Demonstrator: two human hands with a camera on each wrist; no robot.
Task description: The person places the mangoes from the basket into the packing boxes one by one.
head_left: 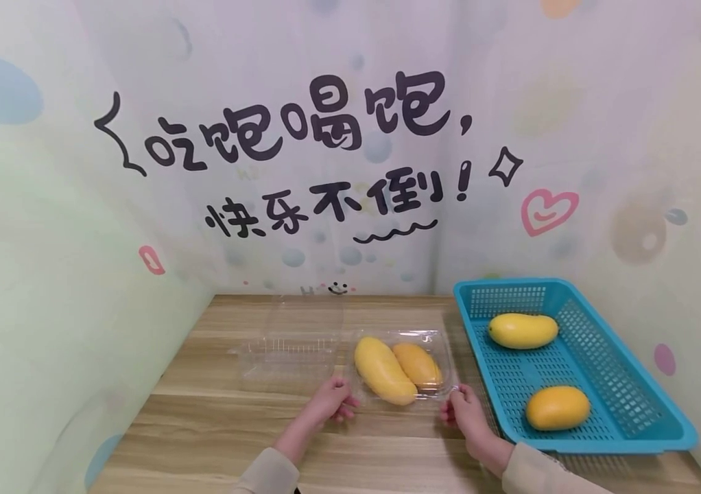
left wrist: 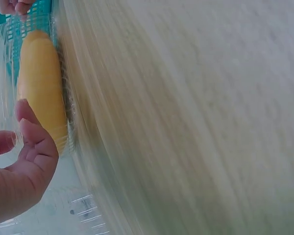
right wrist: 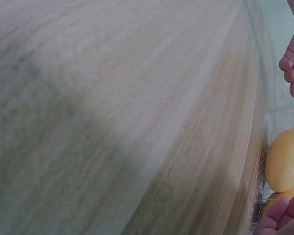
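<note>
A clear plastic clamshell box (head_left: 447,357) stands mid-table with two mangoes in it, a long yellow mango (head_left: 383,367) and a shorter orange mango (head_left: 420,365). My left hand (head_left: 333,399) pinches the box's near left corner between thumb and bent fingers; the thin plastic barely shows there. At the near right corner, my right hand (head_left: 466,410) pinches the rim. The left wrist view has the yellow mango (left wrist: 41,83) just beyond the left hand's fingers (left wrist: 36,139). Along the right wrist view's edge, both hands and part of the mangoes show.
To the left stands another clear plastic container (head_left: 289,360) with its lid raised behind it. A blue perforated basket (head_left: 665,429) is at the right, close to my right forearm, holding a yellow mango (head_left: 523,331) and an orange mango (head_left: 557,408). A printed wall covering closes off the back.
</note>
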